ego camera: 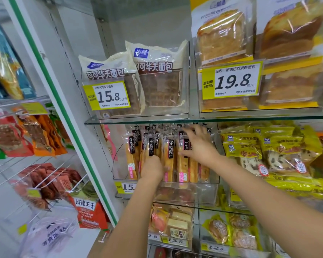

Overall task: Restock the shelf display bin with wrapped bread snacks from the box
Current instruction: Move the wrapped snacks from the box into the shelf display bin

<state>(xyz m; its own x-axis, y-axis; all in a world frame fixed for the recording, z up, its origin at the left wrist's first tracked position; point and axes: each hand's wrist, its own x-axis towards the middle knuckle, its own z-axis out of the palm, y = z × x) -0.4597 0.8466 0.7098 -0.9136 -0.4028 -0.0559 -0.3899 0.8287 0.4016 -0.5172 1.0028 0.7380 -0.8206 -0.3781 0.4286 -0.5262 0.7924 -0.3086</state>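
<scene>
2 hands (151, 167), 2 cocoa waffle bread packs (157, 75), approx 10 upright bread snacks (169, 157), 2 big price tags (108, 94)

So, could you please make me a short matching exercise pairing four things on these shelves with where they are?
Things:
1. Bread sticks
2. Cocoa waffle bread
3. Yellow packs
4. 19.8 tag

Places:
A. Top shelf, right bin front
B. Middle shelf, right of the hands
C. Top shelf, left bin
D. Middle bin, under both hands

Pairs: 1-D, 2-C, 3-B, 4-A. The left hand and right hand are both on the sticks.
</scene>
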